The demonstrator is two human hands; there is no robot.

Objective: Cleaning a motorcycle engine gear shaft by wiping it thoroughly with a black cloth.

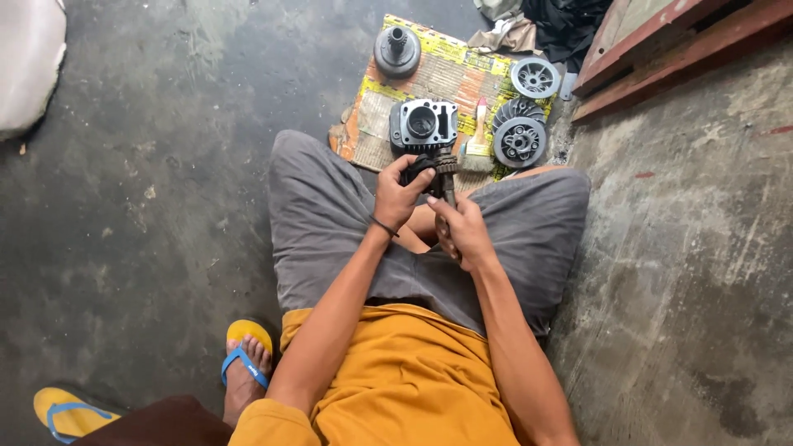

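Two bare hands meet over the person's lap, above grey shorts and an ochre shirt. The left hand [399,194], a dark band at its wrist, has its grip closed around a small black part [423,169] with a toothed gear [447,165] at its far end. The right hand [462,231] has its grip wrapped narrow on a dark metal shaft [449,192] that rises to that gear, so both hands hold one assembly between them, just near the knees.

Just beyond the hands lies a flattened piece of printed cardboard [376,116] on the floor, serving as a mat. On it sit a grey engine cylinder block [424,124] with a round bore, touching distance from the gear; a paintbrush [478,142] with pale bristles beside it; a stack of round clutch parts [519,136]; a spoked grey disc [534,78] farther off; and a round hub with a splined stub [397,51] at the far corner.

Rags [505,33] and dark cloth lie past the cardboard. The floor [149,165] is stained grey concrete, with a red-painted wooden frame [661,41] to the right. A neighbour's foot in a yellow and blue flip-flop [245,351] stands at the lower left.
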